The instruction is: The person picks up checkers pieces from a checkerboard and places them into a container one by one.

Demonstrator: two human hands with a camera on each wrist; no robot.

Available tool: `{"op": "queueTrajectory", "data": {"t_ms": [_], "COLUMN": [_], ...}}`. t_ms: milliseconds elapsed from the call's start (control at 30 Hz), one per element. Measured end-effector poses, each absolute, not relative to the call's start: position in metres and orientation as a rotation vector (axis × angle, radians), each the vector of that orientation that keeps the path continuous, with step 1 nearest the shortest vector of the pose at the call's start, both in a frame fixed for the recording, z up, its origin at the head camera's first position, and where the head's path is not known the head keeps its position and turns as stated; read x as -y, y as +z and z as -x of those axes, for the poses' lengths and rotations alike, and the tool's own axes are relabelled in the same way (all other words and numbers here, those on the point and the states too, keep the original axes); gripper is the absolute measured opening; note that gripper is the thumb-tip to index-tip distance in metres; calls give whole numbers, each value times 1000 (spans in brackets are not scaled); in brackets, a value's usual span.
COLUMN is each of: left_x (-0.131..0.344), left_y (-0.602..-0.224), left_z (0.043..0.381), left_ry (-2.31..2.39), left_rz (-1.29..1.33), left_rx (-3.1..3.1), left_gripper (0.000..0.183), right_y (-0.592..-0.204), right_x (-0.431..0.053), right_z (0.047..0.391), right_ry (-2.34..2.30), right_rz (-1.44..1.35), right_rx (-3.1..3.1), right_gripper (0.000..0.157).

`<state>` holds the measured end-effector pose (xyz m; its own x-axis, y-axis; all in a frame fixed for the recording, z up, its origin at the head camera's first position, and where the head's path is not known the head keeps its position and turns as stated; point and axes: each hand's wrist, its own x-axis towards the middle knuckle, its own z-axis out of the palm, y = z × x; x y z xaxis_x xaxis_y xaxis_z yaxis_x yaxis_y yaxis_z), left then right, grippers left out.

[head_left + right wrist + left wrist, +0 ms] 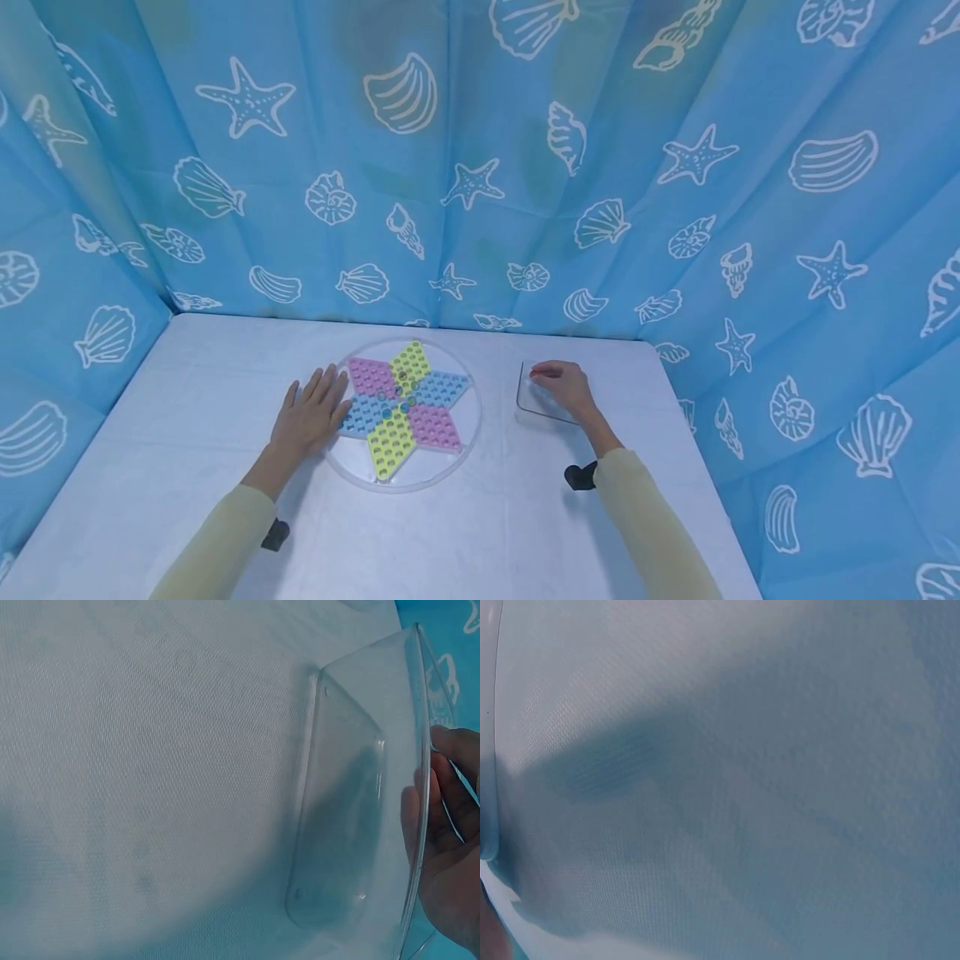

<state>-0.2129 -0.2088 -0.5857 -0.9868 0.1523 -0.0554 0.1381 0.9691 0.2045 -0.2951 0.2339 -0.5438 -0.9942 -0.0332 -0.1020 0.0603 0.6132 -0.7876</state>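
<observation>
A star-shaped Chinese checkers board point(391, 443) in yellow, pink and blue lies on a round clear base. Several small marbles point(387, 413) sit around its middle. My left hand point(309, 414) lies flat with fingers spread, its fingertips at the left rim of the board. To the right of the board, my right hand point(562, 385) is over a clear, open-topped box point(542, 408), with thumb and fingertips drawn together. In the right wrist view, the right hand's curled fingers point(448, 802) show through the box wall. I cannot tell whether they pinch something small.
A white cloth point(465, 533) covers the table. Blue curtains point(465, 242) with white shell and starfish prints rise behind it and along both sides. Dark wrist-camera mounts point(580, 477) stick out by the sleeves. The left wrist view mostly shows pale, shaded cloth.
</observation>
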Motion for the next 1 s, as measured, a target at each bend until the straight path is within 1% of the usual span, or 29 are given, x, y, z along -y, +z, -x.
{"op": "queueTrajectory", "data": {"t_ms": [367,767,1000], "left_x": [208,209,210], "left_y": [-582,-583,-582], "left_z": [211,210,209], "left_ry": [332,319,329], "left_rz": [-244,-258,-256], "left_rx": [-3058,-3072,-3077], "left_gripper": [68,67,68], "right_y": [-553,-562,-559], "right_x": [-228,-225,-222], "right_z": [300,300,301], "right_ry": [-1172,-1097,-1050], "right_rz": [-64,-84,-121], "right_rx": [-2720,-2731,-2712], "right_gripper": [21,21,21]}}
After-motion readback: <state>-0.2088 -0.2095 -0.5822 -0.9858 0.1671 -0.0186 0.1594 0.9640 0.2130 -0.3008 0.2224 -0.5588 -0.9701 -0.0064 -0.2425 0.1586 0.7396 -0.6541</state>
